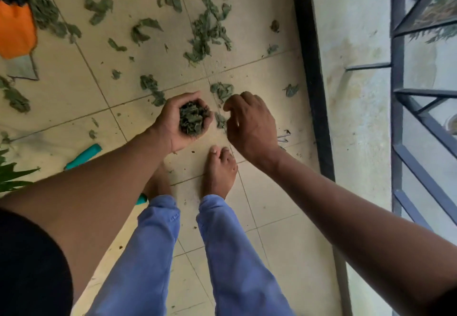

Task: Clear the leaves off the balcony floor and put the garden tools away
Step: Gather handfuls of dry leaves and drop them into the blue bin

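Wilted green leaves [209, 29] lie scattered over the beige tiled balcony floor [74, 98]. My left hand [178, 123] is cupped palm up and holds a wad of leaves [193, 119]. Right beside it, my right hand [249, 125] is turned back up, with its curled fingers pinching a small leaf [220, 120] just above the tiles. An orange-handled trowel [16, 31] lies at the far left. A teal tool handle [84, 156] shows beside my left forearm. Thin metal prongs [284, 136] stick out from under my right hand.
My bare feet [220, 170] stand on the tiles just below the hands. A dark floor strip [311, 68] and a low pale wall [351, 68] border the floor on the right, with a grey metal railing [398, 108] beyond. Green plant leaves [12, 177] reach in at the left edge.
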`<state>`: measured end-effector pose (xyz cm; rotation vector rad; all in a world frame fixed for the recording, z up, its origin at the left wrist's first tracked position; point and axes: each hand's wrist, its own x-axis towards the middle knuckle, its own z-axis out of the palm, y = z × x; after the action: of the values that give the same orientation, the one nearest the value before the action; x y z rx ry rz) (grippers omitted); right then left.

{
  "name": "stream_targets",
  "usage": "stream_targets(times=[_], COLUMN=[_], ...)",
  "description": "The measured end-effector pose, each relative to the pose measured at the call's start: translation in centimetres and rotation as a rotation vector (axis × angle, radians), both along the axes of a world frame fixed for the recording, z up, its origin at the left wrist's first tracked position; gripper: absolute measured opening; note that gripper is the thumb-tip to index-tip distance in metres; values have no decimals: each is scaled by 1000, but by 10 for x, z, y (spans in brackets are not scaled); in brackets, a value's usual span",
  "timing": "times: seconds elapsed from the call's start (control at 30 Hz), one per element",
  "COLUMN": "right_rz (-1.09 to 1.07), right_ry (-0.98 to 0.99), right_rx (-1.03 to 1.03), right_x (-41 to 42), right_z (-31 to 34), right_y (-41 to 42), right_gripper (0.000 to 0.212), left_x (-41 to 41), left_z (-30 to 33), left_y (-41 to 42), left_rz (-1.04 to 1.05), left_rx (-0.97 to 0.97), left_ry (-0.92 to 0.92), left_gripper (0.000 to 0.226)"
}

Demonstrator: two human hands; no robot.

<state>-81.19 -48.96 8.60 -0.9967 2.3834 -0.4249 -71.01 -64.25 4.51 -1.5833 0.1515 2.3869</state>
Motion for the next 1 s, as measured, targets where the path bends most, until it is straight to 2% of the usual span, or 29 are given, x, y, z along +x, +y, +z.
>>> stream_targets(times=[0.13,0.23,0.37,0.6,0.77,0.93,1.0], right_rz=[57,117,180,237,318,216,-1], right_ry=[-93,-114,-117,-17,-23,-56,-79], right_rx=[409,566,593,593,680,722,631], right_x=[-9,-5,-1,4,15,29,37], right_z=[-59,-85,-108,-120,-110,-112,-115], right_y=[51,79,96,116,149,181,185], right_gripper=[27,38,46,22,29,28,27], left_x=[4,11,19,19,15,8,7], left_z=[-25,-37,-49,-47,-47,-57,-61], left_y=[4,20,44,62,61,66,71], left_rz=[-54,-71,-129,-198,-246,-276,-288], left_rx=[7,31,74,99,83,94,83], left_ry=[5,-6,5,-35,-11,11,20], left_gripper=[26,26,29,34,31,28,27])
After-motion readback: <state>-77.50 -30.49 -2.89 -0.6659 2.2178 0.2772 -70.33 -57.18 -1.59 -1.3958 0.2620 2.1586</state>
